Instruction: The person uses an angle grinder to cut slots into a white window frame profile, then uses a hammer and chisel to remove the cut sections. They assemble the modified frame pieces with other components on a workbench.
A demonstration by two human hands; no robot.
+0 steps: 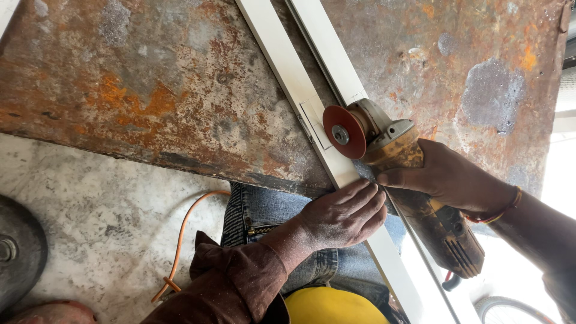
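My right hand [447, 177] grips the body of a worn yellow angle grinder [420, 198]. Its red disc [344, 132] stands on edge against a white metal section [282, 60] that lies diagonally across a rusty steel table [150, 84]. A marked rectangular cut-out on the section sits right at the disc. My left hand [342, 216] rests palm down on the white section just below the disc, fingers together, pressing it where it overhangs the table edge. A second white section [327, 42] runs parallel to the first, just right of it.
An orange cable [183, 234] loops over the grey concrete floor [90, 210] at the lower left. A dark round disc [18, 249] lies at the left edge. My jeans-clad knee [258, 210] and a yellow object [333, 306] are below the table edge. A wheel rim shows at the bottom right.
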